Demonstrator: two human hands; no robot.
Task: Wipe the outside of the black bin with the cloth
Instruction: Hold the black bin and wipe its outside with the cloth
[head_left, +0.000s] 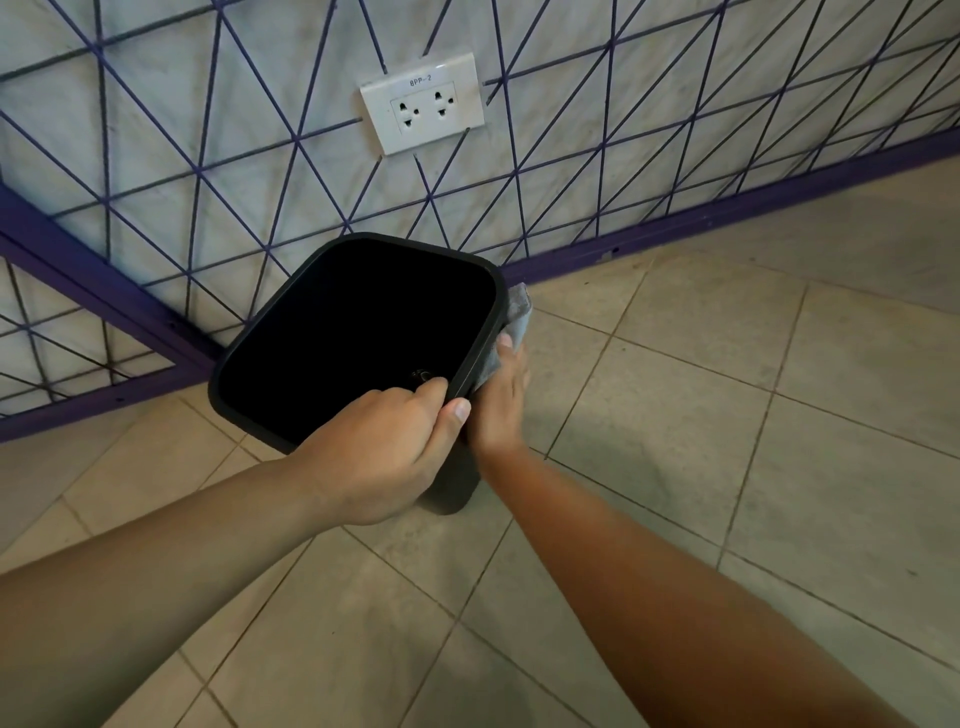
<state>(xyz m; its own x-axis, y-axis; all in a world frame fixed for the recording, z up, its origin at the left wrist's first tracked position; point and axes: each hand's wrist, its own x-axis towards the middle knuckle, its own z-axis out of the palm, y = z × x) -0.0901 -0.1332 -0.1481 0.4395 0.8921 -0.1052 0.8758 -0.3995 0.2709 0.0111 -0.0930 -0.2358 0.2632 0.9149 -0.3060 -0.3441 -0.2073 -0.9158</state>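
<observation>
Head view. The black bin (358, 332) stands on the tiled floor (727, 415) close to the wall (208, 156), its open mouth turned up toward the camera and its inside dark. The left hand (384, 447) grips the near rim of the bin: fingers curled over the edge into the opening, thumb pressed on the outer face. The right hand (501, 402) is at the bin's right outer side, holding the grey cloth (511, 325) flat against that wall just below the rim; one fingertip shows on top of the cloth, the rest of the fingers are hidden behind the cloth and the bin, so how far they curl cannot be told. The cloth's upper end sticks out past the rim. The two hands lie just beside each other at the bin's near right corner. On the wall, a white double socket (423, 104) sits among purple criss-cross lines, above a purple skirting (727, 213).
</observation>
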